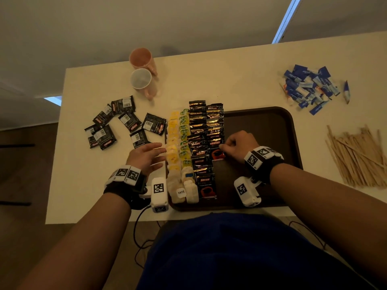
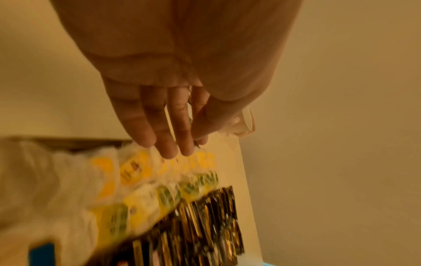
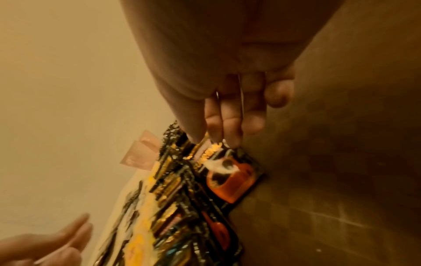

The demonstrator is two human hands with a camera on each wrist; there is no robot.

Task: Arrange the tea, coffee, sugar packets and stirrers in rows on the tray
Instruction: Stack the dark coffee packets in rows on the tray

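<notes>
The right hand (image 1: 240,144) is curled over the dark tray (image 1: 278,130), thumb and fingertips pinching the upper edge of a Kopiko coffee packet (image 1: 217,154) with a red cup printed on it, the nearest one in the second coffee row; the packet lies flat on the tray just beyond the fingertips, and the right wrist view, though smeared, shows the same pinch. The left hand (image 1: 146,156) is spread with straight fingers at the tray's left edge, fingertips at the yellow tea bags (image 1: 173,141); whether they touch the bags cannot be told, since the left wrist view is blurred. Between the two hands run rows of yellow tea, green tea bags (image 1: 184,139) and black-and-gold coffee packets (image 1: 198,126); the near ends of the rows are partly hidden by the wrist cameras. Left of the left hand, loose black packets (image 1: 117,122) are scattered on the worktop (image 1: 209,80), with two cups (image 1: 143,70) beyond them. Far to the right of the right hand lie a heap of blue sugar packets (image 1: 310,86) and a pile of wooden stirrers (image 1: 358,155), whose right side is cut off by the frame.
</notes>
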